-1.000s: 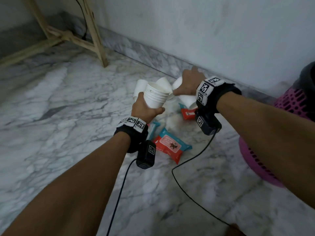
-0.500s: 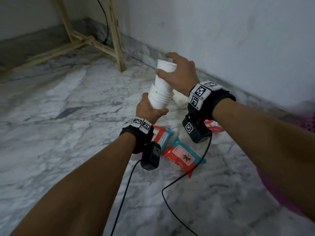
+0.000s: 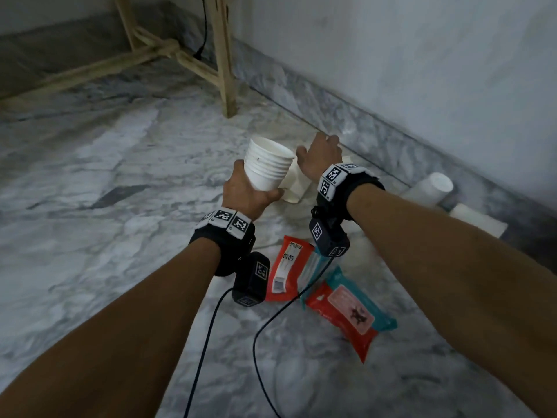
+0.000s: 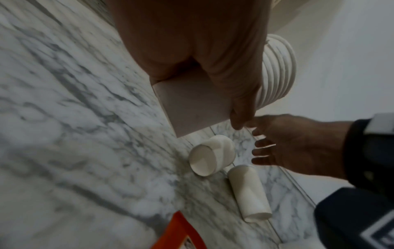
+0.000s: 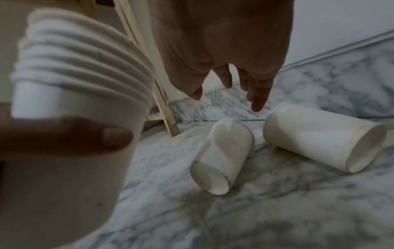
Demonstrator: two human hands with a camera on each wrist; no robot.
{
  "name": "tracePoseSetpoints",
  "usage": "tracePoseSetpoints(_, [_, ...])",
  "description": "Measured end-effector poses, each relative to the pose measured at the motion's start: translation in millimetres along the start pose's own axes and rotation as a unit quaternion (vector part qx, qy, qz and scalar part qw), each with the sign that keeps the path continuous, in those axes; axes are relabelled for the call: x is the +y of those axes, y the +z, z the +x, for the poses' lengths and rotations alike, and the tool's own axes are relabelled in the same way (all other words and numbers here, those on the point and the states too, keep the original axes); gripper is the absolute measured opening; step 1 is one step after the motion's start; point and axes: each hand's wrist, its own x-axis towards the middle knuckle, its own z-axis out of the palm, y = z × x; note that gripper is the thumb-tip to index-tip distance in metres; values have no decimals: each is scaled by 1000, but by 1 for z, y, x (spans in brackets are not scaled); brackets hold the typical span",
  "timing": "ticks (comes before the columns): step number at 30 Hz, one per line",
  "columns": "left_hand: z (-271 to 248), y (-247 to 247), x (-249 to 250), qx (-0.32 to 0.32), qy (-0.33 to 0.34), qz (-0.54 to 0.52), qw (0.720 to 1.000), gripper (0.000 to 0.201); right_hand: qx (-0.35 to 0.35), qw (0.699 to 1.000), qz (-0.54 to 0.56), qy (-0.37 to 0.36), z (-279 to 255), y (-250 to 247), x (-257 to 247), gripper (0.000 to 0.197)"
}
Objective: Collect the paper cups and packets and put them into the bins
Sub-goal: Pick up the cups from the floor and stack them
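Four loose paper cups lie on their sides on the marble floor (image 3: 90, 182): two below the right hand (first cup (image 5: 221, 156), second cup (image 5: 324, 138)) and two more along the wall (third cup (image 3: 428, 188), fourth cup (image 3: 479, 220)). Two red-and-teal packets lie nearer the person, one packet (image 3: 289, 267) partly under a wrist camera, the other packet (image 3: 349, 312) beside it. The left hand (image 3: 247, 191) grips a nested stack of cups (image 3: 268, 167), tilted, raised off the floor. The right hand (image 3: 319, 155) reaches down, fingers spread and straight, empty, just above the two cups.

Stack of paper cups (image 3: 268, 167): white. Wipe packets (image 3: 351, 312): red with teal ends. Floor (image 3: 90, 182): grey-veined white marble.
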Motion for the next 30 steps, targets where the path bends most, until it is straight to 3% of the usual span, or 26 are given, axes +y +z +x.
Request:
tracePoseSetpoints(6, [11,4,-18,-1,0,13,1000,76,-28,994,-103,-13,12,39,16,64])
tracePoseSetpoints(11, [7,1,-23,5,-21,15,1000,74,-18,999,-21,-28,8,40,16,59])
tracePoseSetpoints(14, [4,-1,-21,8,-30,17,999,74,3,998,48,-51,7,16,8,44])
tracePoseSetpoints(19, [-1,3,-7,5,-20,8,1000,74,132,970,157,-131,2,-59,-18,18])
tracePoseSetpoints(22, [-3,11,9,-2,-15,0,1000,74,157,950,215,-163,-6,-92,-33,24])
tracePoseSetpoints(26, [-4,22,31,-6,-6,-6,1000,74,99,950,200,-221,-19,-98,-32,36])
tracePoseSetpoints(30, [0,33,43,-22,6,-17,1000,75,-29,962,154,-224,-21,-74,-16,50])
